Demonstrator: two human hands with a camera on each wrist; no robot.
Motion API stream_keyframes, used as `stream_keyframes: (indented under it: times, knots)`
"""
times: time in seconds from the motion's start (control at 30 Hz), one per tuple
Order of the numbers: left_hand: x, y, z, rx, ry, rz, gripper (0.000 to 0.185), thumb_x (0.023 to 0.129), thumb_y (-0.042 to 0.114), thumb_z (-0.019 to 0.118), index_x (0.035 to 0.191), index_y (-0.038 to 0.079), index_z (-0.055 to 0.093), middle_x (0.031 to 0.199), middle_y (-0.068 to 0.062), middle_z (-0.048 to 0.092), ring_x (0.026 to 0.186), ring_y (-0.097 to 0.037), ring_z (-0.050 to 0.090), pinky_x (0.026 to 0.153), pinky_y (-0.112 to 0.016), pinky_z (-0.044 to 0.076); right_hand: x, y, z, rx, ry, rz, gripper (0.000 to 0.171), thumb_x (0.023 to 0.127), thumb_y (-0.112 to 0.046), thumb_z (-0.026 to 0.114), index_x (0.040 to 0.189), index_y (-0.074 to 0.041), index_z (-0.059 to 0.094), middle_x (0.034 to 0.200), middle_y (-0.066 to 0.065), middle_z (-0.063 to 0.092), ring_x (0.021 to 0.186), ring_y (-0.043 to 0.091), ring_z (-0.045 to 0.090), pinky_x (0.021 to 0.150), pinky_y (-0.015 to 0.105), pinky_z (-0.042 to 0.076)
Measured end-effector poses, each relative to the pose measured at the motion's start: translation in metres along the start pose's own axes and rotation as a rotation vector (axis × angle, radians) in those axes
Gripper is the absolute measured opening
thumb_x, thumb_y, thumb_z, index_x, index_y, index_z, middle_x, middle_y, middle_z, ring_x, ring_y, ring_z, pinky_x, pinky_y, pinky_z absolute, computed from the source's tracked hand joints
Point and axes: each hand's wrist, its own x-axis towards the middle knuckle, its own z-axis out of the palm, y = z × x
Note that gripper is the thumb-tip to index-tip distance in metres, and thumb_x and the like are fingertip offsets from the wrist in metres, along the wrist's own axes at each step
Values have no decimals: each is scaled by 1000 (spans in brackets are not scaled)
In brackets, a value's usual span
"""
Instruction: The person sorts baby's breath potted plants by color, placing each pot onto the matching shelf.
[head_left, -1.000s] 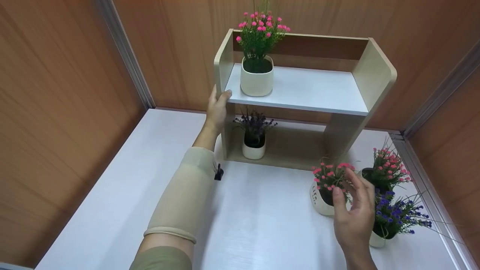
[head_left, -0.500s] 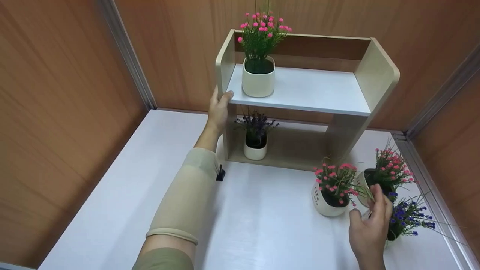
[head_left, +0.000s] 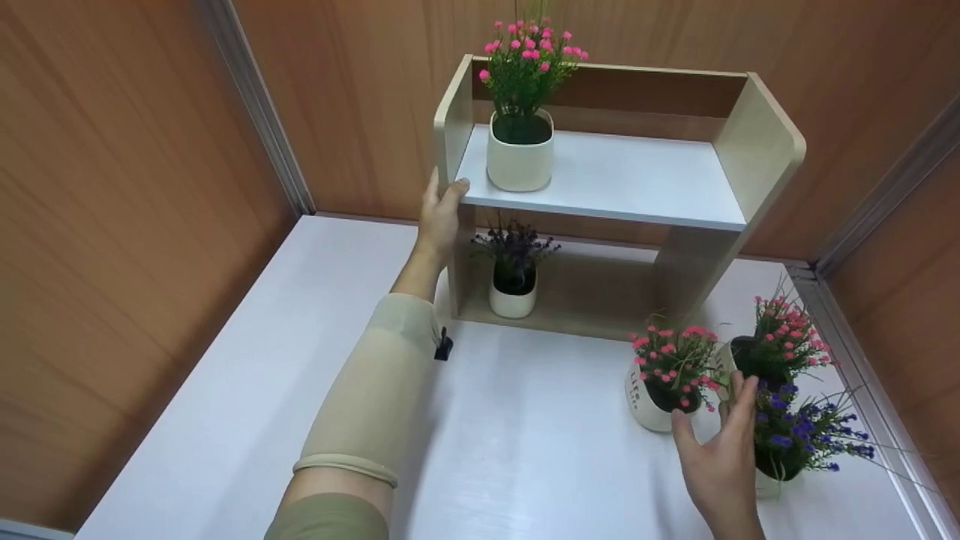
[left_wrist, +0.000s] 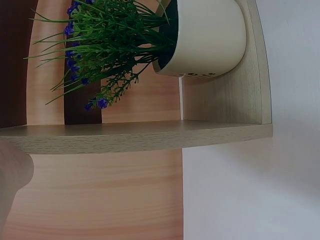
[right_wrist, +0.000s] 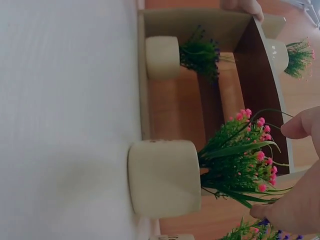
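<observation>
Left hand [head_left: 439, 214] grips the wooden shelf's [head_left: 757, 142] left side panel; right hand [head_left: 718, 457], fingers relaxed and holding nothing, hovers beside a pink-flowered pot [head_left: 649, 401] (white, lettered) on the table [head_left: 525, 450].

On my left forearm [head_left: 375, 397] I wear a snug beige sleeve [head_left: 371, 409] with a rolled hem near the elbow, and above it an olive-green shirt cuff. A small black clip [head_left: 444, 346] sits near the wrist. My hands are bare; no rings show.
</observation>
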Motion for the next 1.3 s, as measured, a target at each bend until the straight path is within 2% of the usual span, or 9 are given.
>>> stream_keyframes:
  times: [0.1,0.2,0.33,0.57,0.67,0.77,0.93,1.13,1.3]
  knots:
    - [-1,0,1,0,0,-9,85,106,43,54,176,18,13,184,-10,16,173,-31,11,141,-54,10,8,0,1,23,-30,48,119,103,-14,72,170,-17,-26,184,11,-13,171,43,-2,135,65,14]
    - [-2,-1,1,4,2,-18,85,106,43,55,176,19,13,184,-9,16,173,-30,12,141,-54,11,17,2,1,21,-54,86,116,103,-15,73,172,-14,-20,183,16,-13,170,45,-1,135,66,17]
    - [-1,-2,2,-6,-11,5,83,107,41,53,176,18,14,184,-8,19,173,-29,12,141,-53,10,25,9,3,17,-78,58,112,102,-13,74,173,-6,-12,182,25,-9,169,48,4,134,66,23]
    - [1,-2,3,0,-21,17,81,108,42,52,176,20,14,184,-5,18,173,-27,11,142,-53,9,15,13,14,-139,28,8,105,98,-19,79,171,4,8,169,34,17,154,58,29,125,77,29]
    - [2,-2,2,2,-19,12,82,108,42,52,176,21,13,184,-4,17,173,-26,11,142,-52,8,9,13,19,-157,76,14,106,98,-20,79,172,4,7,170,34,17,151,61,34,121,79,34]
    - [2,-2,3,-4,-20,22,81,108,41,52,176,20,14,184,-5,19,173,-27,12,142,-52,9,1,12,19,-150,124,9,109,98,-20,79,173,0,3,176,31,12,154,62,32,120,80,33]
    - [2,1,2,-9,-18,42,78,108,39,52,176,21,17,183,-5,21,173,-26,14,142,-51,10,-15,7,19,-73,159,-20,107,99,-13,75,175,-7,-1,180,24,5,160,55,31,125,69,36]
    - [1,2,0,0,1,10,80,108,41,53,176,20,15,184,-4,18,173,-25,12,142,-49,9,-28,4,25,6,61,6,103,103,-10,69,175,-10,-5,182,21,0,164,54,25,129,61,33]
    - [2,-1,0,-21,-11,44,76,108,37,52,175,21,20,181,-5,27,172,-25,17,142,-50,11,-29,10,29,134,-3,80,104,105,-8,65,174,-11,-14,183,19,-8,168,52,8,134,61,24]
